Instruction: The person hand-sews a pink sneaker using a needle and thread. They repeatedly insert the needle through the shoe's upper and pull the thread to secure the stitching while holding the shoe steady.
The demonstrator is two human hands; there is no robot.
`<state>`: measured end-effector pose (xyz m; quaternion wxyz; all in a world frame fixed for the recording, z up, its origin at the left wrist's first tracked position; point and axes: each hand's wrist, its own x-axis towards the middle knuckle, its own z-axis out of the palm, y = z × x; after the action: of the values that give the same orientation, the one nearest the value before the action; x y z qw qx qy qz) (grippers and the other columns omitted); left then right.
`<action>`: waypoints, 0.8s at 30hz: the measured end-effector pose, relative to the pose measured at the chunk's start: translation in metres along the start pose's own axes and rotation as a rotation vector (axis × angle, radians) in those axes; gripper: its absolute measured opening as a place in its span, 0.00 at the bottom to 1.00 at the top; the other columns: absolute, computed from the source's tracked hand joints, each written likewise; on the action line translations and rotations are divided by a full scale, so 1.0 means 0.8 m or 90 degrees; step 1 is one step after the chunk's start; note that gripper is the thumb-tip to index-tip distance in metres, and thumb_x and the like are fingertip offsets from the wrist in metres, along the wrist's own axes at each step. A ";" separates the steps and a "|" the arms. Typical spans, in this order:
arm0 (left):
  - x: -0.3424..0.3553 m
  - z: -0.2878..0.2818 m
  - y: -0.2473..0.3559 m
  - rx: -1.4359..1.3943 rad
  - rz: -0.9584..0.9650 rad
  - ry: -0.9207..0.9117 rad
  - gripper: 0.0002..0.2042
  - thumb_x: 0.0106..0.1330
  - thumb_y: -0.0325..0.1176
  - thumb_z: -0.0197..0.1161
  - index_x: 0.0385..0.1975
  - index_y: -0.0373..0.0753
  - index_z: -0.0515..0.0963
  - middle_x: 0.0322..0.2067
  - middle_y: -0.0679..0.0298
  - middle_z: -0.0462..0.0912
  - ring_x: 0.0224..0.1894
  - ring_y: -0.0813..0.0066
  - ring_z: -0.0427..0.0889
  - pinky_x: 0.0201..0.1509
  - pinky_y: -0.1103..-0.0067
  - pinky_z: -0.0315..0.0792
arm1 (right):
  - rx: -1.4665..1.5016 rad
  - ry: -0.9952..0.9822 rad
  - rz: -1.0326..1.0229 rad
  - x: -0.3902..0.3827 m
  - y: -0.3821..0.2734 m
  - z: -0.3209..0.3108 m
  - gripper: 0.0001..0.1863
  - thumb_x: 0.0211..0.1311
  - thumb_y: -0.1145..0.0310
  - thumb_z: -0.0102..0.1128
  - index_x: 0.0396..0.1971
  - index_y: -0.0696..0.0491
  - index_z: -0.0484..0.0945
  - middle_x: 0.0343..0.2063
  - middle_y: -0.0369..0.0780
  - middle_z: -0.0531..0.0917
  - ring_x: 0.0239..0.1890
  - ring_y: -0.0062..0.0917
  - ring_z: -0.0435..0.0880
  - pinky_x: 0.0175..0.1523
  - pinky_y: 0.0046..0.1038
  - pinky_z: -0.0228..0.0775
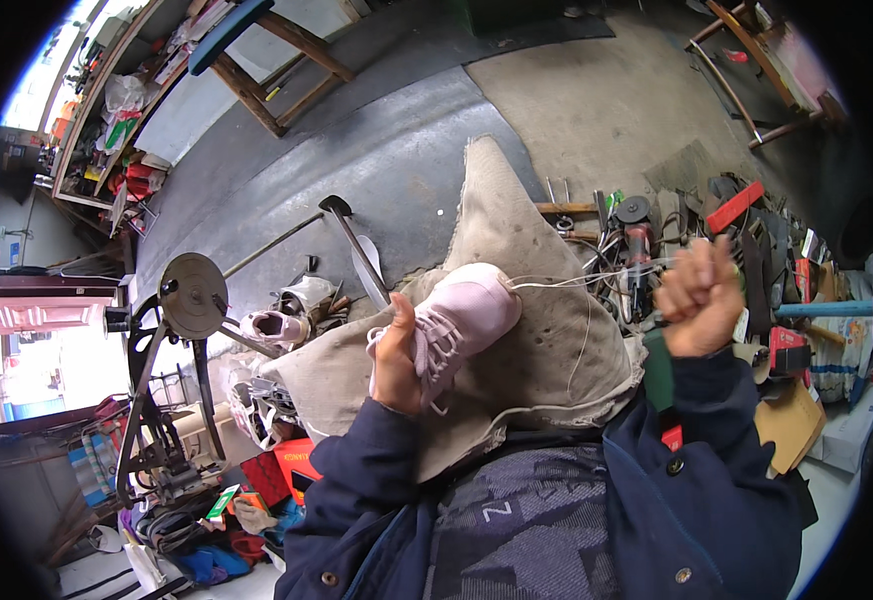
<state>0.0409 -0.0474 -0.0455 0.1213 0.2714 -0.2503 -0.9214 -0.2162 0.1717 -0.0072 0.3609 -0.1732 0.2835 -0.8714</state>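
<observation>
My left hand (395, 360) grips a pale pink lace-up sneaker (471, 310) by its heel end, its toe angled up to the right over a worn beige cloth (586, 370) spread on my lap. Pale thread (546, 282) runs from the toe of the sneaker toward my right hand (698, 300), which is raised to the right with curled fingers closed on it. A loose length of thread hangs down over the cloth. Whether my right fingers also hold a small tool is too blurred to tell.
A metal hand-crank machine (192, 295) stands at the left, near another pink shoe (269, 325). Tools, including an angle grinder (636, 255), and boxes crowd the right side. A wooden stool (266, 70), cluttered shelves (126, 95) and a chair (766, 70) stand farther off.
</observation>
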 end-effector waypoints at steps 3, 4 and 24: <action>0.004 -0.004 -0.005 -0.001 -0.012 -0.036 0.45 0.77 0.67 0.49 0.72 0.23 0.63 0.65 0.44 0.77 0.64 0.52 0.81 0.69 0.61 0.75 | -0.448 0.026 0.071 -0.004 0.054 0.007 0.19 0.69 0.53 0.71 0.31 0.50 0.73 0.19 0.26 0.68 0.18 0.10 0.64 0.23 0.18 0.54; 0.004 -0.009 -0.007 0.021 -0.022 -0.068 0.46 0.76 0.67 0.49 0.72 0.23 0.62 0.67 0.45 0.75 0.66 0.53 0.79 0.71 0.62 0.74 | -0.631 -0.048 0.071 0.003 0.071 0.010 0.22 0.61 0.56 0.80 0.30 0.51 0.73 0.20 0.29 0.70 0.21 0.12 0.66 0.26 0.20 0.57; -0.284 -0.235 0.062 1.050 0.383 0.801 0.08 0.72 0.28 0.60 0.32 0.33 0.83 0.26 0.58 0.85 0.28 0.72 0.79 0.36 0.74 0.73 | -0.886 -0.098 -0.154 0.025 0.115 0.044 0.29 0.47 0.55 0.88 0.35 0.52 0.74 0.25 0.37 0.77 0.23 0.23 0.76 0.31 0.28 0.74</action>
<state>0.3379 -0.0823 -0.0564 0.2291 0.6215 -0.7429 -0.0966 -0.1629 0.0911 -0.0350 0.0866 -0.4550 0.7268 -0.5072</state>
